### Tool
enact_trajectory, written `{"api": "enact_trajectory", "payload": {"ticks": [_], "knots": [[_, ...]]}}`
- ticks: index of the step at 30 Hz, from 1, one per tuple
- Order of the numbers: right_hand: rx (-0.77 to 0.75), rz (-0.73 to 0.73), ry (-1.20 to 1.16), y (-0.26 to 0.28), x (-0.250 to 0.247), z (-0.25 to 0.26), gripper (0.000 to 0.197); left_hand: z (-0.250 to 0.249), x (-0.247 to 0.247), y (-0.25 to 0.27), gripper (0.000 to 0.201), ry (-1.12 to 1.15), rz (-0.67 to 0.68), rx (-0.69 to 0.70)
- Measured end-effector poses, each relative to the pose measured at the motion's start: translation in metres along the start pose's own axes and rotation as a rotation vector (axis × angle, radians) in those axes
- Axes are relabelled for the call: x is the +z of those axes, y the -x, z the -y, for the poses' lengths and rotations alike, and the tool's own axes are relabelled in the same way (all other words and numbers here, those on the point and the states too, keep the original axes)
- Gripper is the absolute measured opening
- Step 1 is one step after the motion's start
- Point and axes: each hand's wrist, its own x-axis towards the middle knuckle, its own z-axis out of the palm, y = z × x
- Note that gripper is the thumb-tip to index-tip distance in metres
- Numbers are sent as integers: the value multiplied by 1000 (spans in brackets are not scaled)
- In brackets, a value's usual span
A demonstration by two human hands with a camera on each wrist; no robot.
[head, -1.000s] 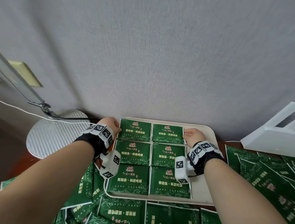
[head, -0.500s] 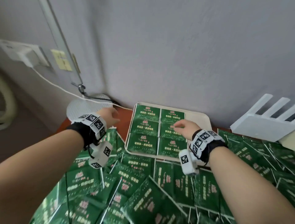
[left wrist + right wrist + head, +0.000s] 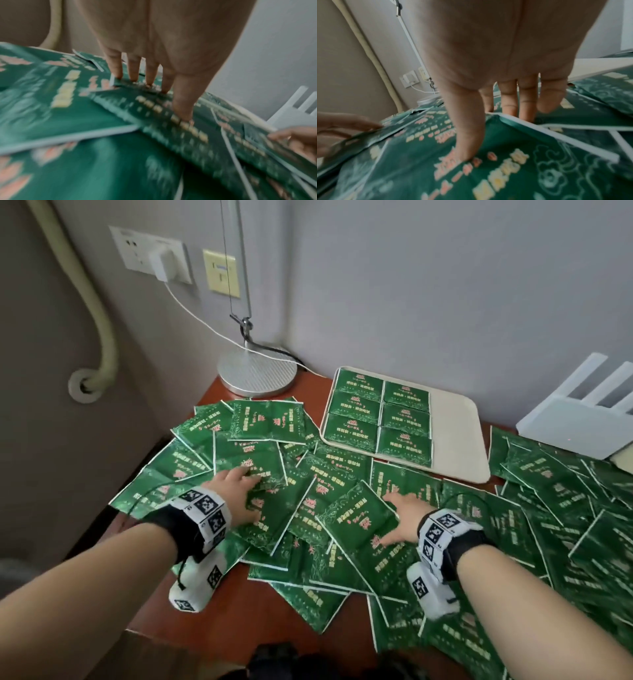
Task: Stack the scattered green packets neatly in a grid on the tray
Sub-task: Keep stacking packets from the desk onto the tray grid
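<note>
Near the tabletop's front edge, the left hand (image 3: pixel 236 494) lay spread, fingers straight, pressing a green packet (image 3: pixel 270 515) in the scattered heap (image 3: pixel 325 474). The right hand (image 3: pixel 402 517) lay flat likewise, fingertips (image 3: pixel 526 115) at the edge of another packet (image 3: pixel 359 520). Bare wood showed only at the front-left. Farther back, the tray (image 3: pixel 455 436) held six packets in a grid, its right strip free. A second before, both hands were at that grid.
</note>
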Motion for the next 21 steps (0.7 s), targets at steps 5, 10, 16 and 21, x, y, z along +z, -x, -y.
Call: {"api": "enact_trajectory", "payload": {"ticks": [5, 10, 16, 21], "knots": [[46, -108, -116, 2, 15, 1, 62, -6, 26, 12, 69, -2, -113, 10], [9, -190, -245, 8, 4, -11, 40, -22, 30, 25, 55, 53, -121, 9], [-68, -237, -473, 9, -4, -18, 40, -19, 2, 21, 47, 450, -184, -206], [-122, -341, -696, 0, -6, -13, 33, 2, -9, -7, 80, 411, -187, -434]]}}
